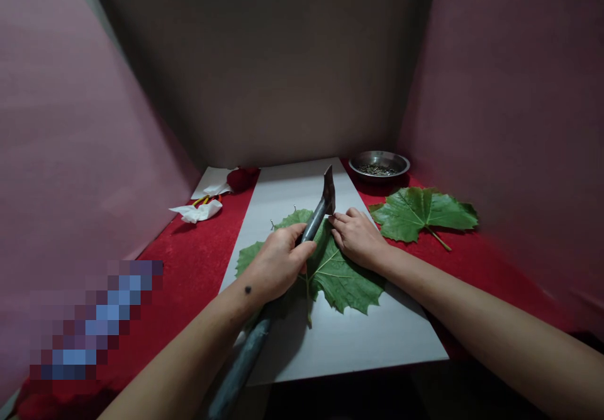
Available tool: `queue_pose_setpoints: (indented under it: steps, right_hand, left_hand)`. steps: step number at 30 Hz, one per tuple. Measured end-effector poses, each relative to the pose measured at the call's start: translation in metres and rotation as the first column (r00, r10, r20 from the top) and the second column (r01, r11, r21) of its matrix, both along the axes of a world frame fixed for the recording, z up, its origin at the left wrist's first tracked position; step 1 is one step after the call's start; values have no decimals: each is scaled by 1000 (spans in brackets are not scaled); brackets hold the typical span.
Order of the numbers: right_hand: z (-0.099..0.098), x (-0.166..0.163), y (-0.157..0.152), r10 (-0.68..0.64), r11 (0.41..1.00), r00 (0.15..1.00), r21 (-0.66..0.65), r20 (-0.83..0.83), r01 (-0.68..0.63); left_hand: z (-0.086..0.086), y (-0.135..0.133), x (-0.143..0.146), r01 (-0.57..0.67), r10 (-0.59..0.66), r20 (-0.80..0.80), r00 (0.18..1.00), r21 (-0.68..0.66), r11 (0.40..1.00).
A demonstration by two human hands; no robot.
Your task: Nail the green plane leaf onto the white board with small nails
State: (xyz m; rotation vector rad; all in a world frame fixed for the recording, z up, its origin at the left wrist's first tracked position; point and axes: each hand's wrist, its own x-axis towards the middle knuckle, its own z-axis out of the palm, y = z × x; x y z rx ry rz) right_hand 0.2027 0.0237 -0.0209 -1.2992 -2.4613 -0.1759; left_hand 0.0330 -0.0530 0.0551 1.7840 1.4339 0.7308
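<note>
A large green leaf (340,276) lies flat on a white sheet (358,338) in front of me. My left hand (277,261) is closed around the dark metal shaft of a long tool (315,219) whose flat bent blade (329,189) points up and away over the leaf. The tool's thick grey handle (243,363) runs back under my left forearm. My right hand (356,236) rests on the leaf's upper right part, its fingertips pinched together right beside the blade. What they pinch is too small to make out.
A second green leaf (422,213) lies on the red cloth (189,263) to the right. A metal bowl (379,163) with dark bits stands at the back right. Crumpled white tissue (198,211) and a dark red lump (242,178) sit at the back left. Pink walls close in on both sides.
</note>
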Motion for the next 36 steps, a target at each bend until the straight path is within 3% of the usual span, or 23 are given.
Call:
queue_pose_setpoints:
  steps: [8,12,15,20,22,26,29,33,36]
  right_hand:
    - [-2,0,1,1,1000,1000,16,-10,-1]
    - [0,0,-1,-4,1000,1000,9,5,4]
    - [0,0,-1,-10,1000,1000,10,10,10]
    - [-1,0,-1,-10,1000,1000,17,5,10]
    - [-1,0,-2,-11,1000,1000,13,11,11]
    - [0,0,-1,-20,1000,999,8,25,20]
    - [0,0,-1,-22,1000,999,3,28,22]
    - [1,0,-2,-25,1000,999,-4,23,25]
    - [2,-1,-2,-26,1000,999,-8,27,26]
  left_hand:
    - [11,-5,5,-36,46,-65,997,143,989]
    - [1,-1,5,-12,19,-115,993,63,998]
    - [5,-2,3,6,-1,-96,995,56,998]
    - [21,-12,3,-44,64,-83,995,223,974]
    - [17,-11,3,-44,71,-104,992,240,970]
    - [1,-3,1,23,-3,-179,984,107,994]
    - [6,-4,0,36,-25,-125,992,81,996]
    - [23,-10,3,-35,39,-19,999,175,984]
    - [18,-8,7,-93,98,-20,995,191,977]
